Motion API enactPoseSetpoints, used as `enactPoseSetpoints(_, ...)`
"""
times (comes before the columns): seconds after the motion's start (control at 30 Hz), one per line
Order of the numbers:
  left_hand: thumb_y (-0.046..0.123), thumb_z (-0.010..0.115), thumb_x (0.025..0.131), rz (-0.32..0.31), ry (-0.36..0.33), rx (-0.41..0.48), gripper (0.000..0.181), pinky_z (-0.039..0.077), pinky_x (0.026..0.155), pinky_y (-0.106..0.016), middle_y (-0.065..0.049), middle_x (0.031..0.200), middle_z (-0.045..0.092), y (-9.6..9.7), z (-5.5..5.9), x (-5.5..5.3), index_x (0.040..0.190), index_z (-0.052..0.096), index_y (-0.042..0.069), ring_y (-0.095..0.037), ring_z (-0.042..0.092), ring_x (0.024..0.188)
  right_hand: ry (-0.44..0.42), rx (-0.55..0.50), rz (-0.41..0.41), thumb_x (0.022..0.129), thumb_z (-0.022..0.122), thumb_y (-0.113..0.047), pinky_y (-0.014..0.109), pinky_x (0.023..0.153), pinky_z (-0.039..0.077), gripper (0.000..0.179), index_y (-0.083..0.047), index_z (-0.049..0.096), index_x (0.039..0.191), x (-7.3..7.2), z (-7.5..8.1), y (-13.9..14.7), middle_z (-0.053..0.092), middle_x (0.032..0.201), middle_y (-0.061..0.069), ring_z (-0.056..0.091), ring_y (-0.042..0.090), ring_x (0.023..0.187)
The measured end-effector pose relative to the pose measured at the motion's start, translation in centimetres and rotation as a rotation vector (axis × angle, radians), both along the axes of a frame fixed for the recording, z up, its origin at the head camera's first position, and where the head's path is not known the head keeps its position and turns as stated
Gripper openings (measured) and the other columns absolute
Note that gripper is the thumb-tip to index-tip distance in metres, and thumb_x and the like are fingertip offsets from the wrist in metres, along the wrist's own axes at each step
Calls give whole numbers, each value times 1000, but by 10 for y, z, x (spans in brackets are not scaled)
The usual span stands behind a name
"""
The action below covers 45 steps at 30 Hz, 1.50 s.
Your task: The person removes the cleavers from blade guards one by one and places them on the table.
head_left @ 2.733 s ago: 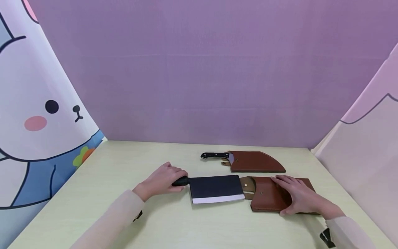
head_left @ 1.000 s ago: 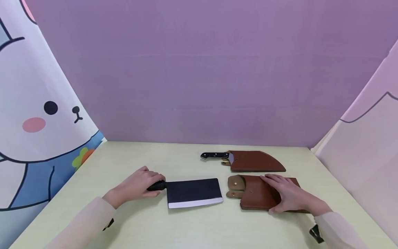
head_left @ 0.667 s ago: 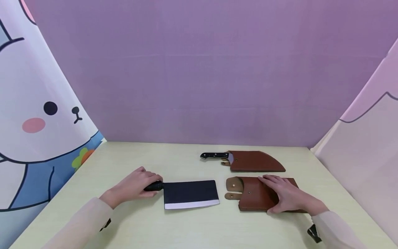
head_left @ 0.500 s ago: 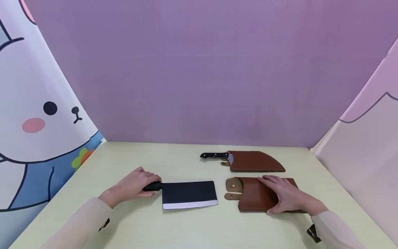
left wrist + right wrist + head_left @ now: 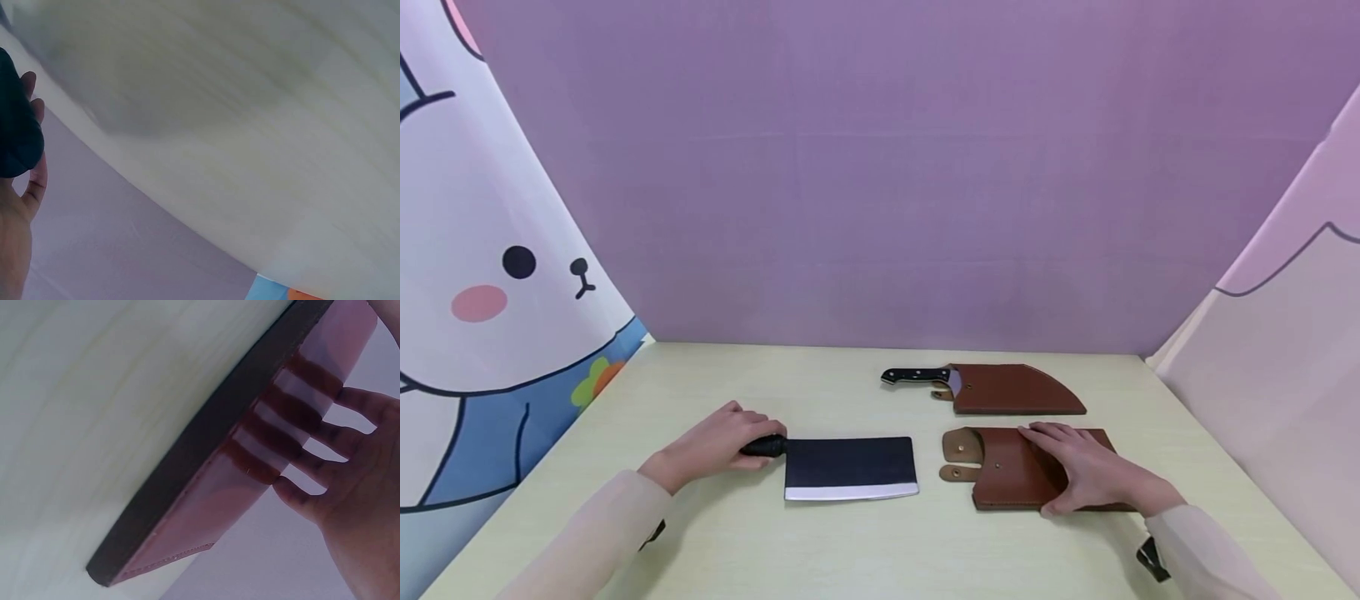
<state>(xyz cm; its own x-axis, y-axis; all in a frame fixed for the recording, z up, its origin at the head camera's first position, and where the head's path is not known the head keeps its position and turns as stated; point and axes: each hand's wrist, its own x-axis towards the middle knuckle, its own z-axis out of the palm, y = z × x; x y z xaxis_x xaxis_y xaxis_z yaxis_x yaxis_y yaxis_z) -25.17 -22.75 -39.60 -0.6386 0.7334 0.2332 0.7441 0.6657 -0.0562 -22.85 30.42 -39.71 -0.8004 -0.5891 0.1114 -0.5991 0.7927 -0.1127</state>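
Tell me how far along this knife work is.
Seemingly done: the cleaver is unsheathed, apart from the front sheath. In hand: the left hand grips the cleaver's handle; the right hand rests on that sheath. Possibly left: the rear knife, its blade mostly inside the rear sheath.

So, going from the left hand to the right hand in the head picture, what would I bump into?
Left hand, cleaver's dark blade, tan flap of the brown sheath, right hand.
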Motion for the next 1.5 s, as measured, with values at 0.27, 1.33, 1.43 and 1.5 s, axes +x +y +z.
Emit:
enactPoseSetpoints(0.27, 40, 64, 82, 29, -22, -16, 37, 37, 75, -34, 7, 102, 64, -1, -6, -1, 115, 58, 23, -7, 59, 85, -22, 6, 3, 55, 74, -65, 62, 86, 34, 105, -6, 41, 135, -1, 1, 0, 45, 132, 20, 42, 42, 120)
enactPoseSetpoints(1.33, 51, 61, 80, 108, -129, 5, 40, 39, 71, -37, 11, 95, 56, 5, -7, 3, 111, 56, 27, -8, 56, 84, -134, -38, 18, 53, 75, -64, 71, 85, 27, 111, -4, 36, 137, -5, 5, 2, 39, 137, 24, 32, 49, 125)
enactPoseSetpoints(1.43, 52, 60, 80, 117, -148, 7, 44, 40, 74, -39, 11, 97, 56, 6, -5, 4, 114, 55, 26, -11, 58, 89, -130, -53, 23, 53, 76, -62, 71, 86, 27, 109, -4, 37, 137, -6, 8, 1, 39, 137, 25, 33, 49, 125)
enactPoseSetpoints(1.5, 52, 60, 80, 119, -153, 9, 46, 40, 75, -40, 11, 98, 57, 9, -2, 3, 117, 54, 26, -13, 58, 91, -122, -66, 23, 54, 77, -60, 71, 86, 26, 107, -3, 38, 136, -7, 10, 1, 39, 136, 25, 33, 48, 125)
